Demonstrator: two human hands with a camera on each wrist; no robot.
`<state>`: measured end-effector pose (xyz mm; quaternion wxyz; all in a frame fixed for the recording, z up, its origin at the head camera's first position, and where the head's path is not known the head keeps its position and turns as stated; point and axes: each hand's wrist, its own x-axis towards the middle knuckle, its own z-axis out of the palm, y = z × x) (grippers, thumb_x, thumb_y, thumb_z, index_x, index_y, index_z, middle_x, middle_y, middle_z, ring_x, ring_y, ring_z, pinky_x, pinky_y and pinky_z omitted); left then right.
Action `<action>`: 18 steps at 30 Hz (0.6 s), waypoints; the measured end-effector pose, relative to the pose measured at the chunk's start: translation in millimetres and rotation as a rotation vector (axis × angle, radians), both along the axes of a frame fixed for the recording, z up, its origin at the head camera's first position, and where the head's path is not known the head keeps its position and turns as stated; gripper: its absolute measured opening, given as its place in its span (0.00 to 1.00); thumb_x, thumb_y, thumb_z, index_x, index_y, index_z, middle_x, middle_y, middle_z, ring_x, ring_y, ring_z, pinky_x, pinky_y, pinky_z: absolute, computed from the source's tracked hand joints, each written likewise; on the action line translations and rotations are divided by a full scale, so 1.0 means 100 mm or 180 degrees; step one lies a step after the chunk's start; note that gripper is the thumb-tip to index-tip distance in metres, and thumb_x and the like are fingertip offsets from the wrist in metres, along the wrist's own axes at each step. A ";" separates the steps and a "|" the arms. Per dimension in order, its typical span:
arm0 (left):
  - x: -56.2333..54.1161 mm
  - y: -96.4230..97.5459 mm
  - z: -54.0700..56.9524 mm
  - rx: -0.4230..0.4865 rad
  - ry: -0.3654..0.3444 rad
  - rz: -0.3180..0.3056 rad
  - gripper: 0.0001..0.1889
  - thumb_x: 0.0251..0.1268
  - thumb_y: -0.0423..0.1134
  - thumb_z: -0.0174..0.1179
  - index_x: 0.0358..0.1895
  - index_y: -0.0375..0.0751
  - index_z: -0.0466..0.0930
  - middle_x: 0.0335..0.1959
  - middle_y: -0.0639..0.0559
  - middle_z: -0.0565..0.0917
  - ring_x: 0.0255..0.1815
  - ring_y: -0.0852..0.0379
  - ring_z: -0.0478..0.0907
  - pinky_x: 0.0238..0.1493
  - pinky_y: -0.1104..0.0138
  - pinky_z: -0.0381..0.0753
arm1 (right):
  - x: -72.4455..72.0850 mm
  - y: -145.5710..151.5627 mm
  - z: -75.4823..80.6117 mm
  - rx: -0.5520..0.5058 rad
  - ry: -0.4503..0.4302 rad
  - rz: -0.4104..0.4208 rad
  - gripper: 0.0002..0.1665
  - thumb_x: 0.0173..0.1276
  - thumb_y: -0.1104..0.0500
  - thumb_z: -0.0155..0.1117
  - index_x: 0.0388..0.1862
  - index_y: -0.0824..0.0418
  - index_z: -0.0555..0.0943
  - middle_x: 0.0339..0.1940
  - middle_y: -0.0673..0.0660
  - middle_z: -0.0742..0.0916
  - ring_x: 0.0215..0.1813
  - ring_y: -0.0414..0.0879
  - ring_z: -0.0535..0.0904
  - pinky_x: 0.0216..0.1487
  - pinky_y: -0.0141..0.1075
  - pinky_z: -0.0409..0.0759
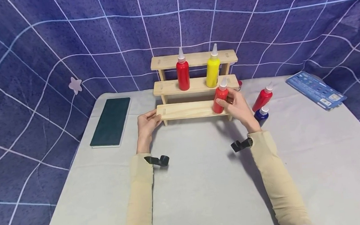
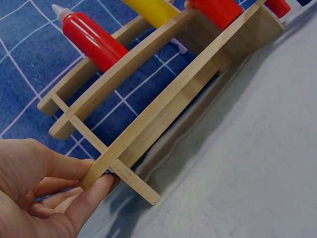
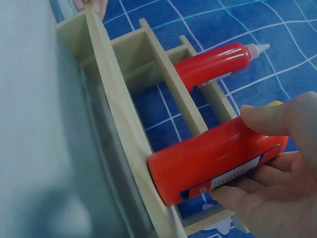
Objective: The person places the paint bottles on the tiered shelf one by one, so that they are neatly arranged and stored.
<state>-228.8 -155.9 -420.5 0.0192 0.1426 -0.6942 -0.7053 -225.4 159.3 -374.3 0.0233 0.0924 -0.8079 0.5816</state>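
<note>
A three-tier wooden rack (image 1: 184, 111) stands against the blue cloth. My left hand (image 1: 146, 124) pinches the left end of its lowest tier between thumb and fingers. At the right part of that same tier, my right hand (image 1: 238, 107) grips an orange-red squeeze bottle (image 1: 220, 101) with a white pointed cap. The right wrist view shows this bottle's base (image 3: 161, 181) right at the tier's board, with its label facing down toward the fingers. On the middle tier stand a darker red squeeze bottle (image 1: 183, 75) and a yellow squeeze bottle (image 1: 212, 72), both upright.
Right of the rack, a red bottle (image 1: 262, 98) and a dark blue bottle (image 1: 261, 116) stand on the white-covered table (image 1: 196, 180). A blue printed packet (image 1: 316, 89) lies at the back right. A dark green flat case (image 1: 110, 122) lies on the left.
</note>
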 end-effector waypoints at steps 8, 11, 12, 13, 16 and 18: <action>0.00 0.02 0.01 -0.0013 -0.0007 0.0006 0.21 0.65 0.23 0.58 0.61 0.27 0.75 0.54 0.30 0.81 0.43 0.56 0.84 0.48 0.70 0.85 | -0.04 0.02 -0.03 -0.0019 -0.0030 0.0098 0.25 0.71 0.64 0.58 0.64 0.70 0.70 0.56 0.68 0.81 0.52 0.47 0.78 0.52 0.28 0.75; -0.01 0.02 0.01 -0.0017 -0.0001 0.0001 0.21 0.65 0.23 0.58 0.61 0.27 0.75 0.53 0.30 0.81 0.40 0.60 0.83 0.47 0.71 0.85 | -0.04 0.03 -0.04 -0.0068 -0.0027 0.0164 0.25 0.71 0.65 0.57 0.65 0.71 0.68 0.58 0.68 0.79 0.54 0.49 0.77 0.56 0.30 0.75; -0.01 0.02 0.01 -0.0018 -0.0002 0.0003 0.21 0.65 0.23 0.58 0.61 0.27 0.75 0.53 0.30 0.81 0.39 0.61 0.83 0.46 0.71 0.85 | -0.04 0.03 -0.04 -0.0081 -0.0028 0.0185 0.25 0.71 0.65 0.57 0.65 0.71 0.68 0.58 0.68 0.79 0.55 0.49 0.77 0.58 0.31 0.75; -0.01 0.02 0.01 -0.0027 -0.0004 0.0000 0.21 0.65 0.23 0.58 0.61 0.27 0.75 0.53 0.30 0.81 0.38 0.61 0.83 0.46 0.72 0.85 | -0.04 0.03 -0.03 -0.0086 -0.0031 0.0199 0.26 0.71 0.65 0.57 0.66 0.71 0.67 0.58 0.68 0.79 0.56 0.51 0.76 0.60 0.33 0.75; -0.01 0.01 0.00 -0.0043 -0.0017 0.0003 0.21 0.65 0.24 0.59 0.61 0.28 0.75 0.53 0.30 0.81 0.38 0.61 0.83 0.45 0.73 0.85 | -0.02 0.04 0.00 -0.0090 -0.0022 0.0231 0.30 0.71 0.65 0.59 0.69 0.69 0.64 0.62 0.68 0.78 0.61 0.55 0.75 0.67 0.40 0.73; -0.02 0.00 -0.01 -0.0047 -0.0024 0.0007 0.21 0.65 0.24 0.59 0.61 0.28 0.75 0.53 0.30 0.80 0.38 0.60 0.83 0.44 0.73 0.85 | 0.02 0.07 0.07 -0.0081 0.0043 0.0224 0.34 0.70 0.65 0.60 0.72 0.68 0.61 0.65 0.68 0.75 0.66 0.57 0.72 0.73 0.45 0.68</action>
